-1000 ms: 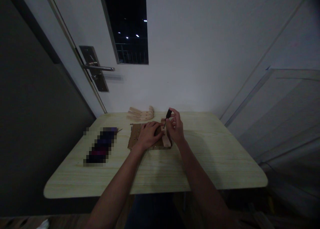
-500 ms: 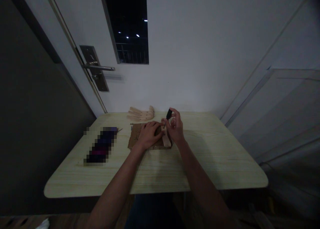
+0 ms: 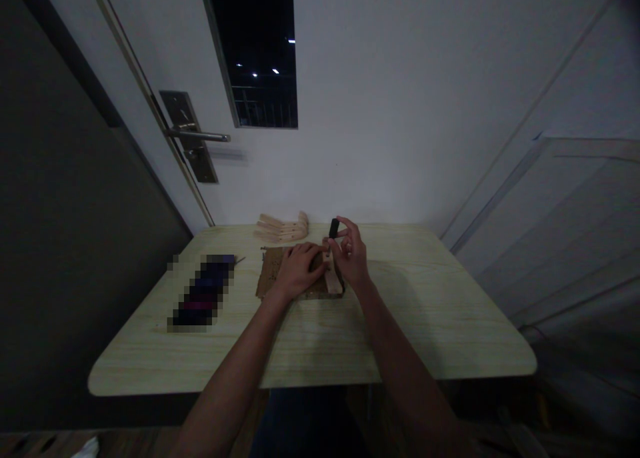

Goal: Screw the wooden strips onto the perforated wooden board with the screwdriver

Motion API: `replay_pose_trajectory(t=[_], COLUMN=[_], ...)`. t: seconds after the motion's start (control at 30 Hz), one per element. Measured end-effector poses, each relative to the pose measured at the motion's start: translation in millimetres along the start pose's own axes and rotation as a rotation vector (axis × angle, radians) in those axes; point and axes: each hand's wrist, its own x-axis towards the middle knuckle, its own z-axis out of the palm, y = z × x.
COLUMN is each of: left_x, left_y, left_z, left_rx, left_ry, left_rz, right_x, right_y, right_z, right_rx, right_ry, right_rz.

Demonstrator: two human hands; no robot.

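Observation:
My right hand (image 3: 354, 261) is closed on a small screwdriver (image 3: 334, 228) with a black handle. The screwdriver stands nearly upright, its tip end down at a pale wooden piece (image 3: 332, 283). This piece lies on the right part of a brown cardboard sheet (image 3: 270, 271). Over the cardboard rests my left hand (image 3: 299, 268), its thumb and forefinger holding the wooden piece near the screwdriver. Whether a screw is under the tip is too small to tell.
Several curved wooden pieces (image 3: 283, 229) lie together at the table's back edge. A pixelated dark flat object (image 3: 205, 291) is on the left of the table (image 3: 450, 325). Behind the table stands a white door with a metal handle (image 3: 200, 136).
The black handle has tipped slightly left and is more upright, with my right fingers shifting along with it. My left hand and the wooden piece look the same.

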Motion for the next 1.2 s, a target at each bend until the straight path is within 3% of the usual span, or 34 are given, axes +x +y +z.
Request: replay_pose_trajectory(t=[0.17,0.4,0.63,0.97,1.2], left_x=[-0.2,0.5,0.4,0.3,0.2], left_y=[-0.8,-0.5,-1.7,0.7,-0.1], left_z=[0.6,0.1,1.8,-0.3,1.2], left_rx=[-0.001,0.007,0.0,-0.002,0.011], left_ry=[0.003,0.001,0.011,0.007,0.004], left_rz=[0.008,0.007,0.02,0.003,0.0], right_x=[-0.9,-3.0,-2.6,-3.7,-2.5], right_y=[0.9,-1.6,4.8,-1.8,1.5], right_z=[2.6,-3.2,2.1,-3.1,3.1], right_rx=[-0.023,-0.006,-0.044,-0.02,-0.102], right_ry=[0.025,-0.072,0.018,-0.088,0.066], right_rz=[0.011,0.003,-0.006,-0.012,-0.004])
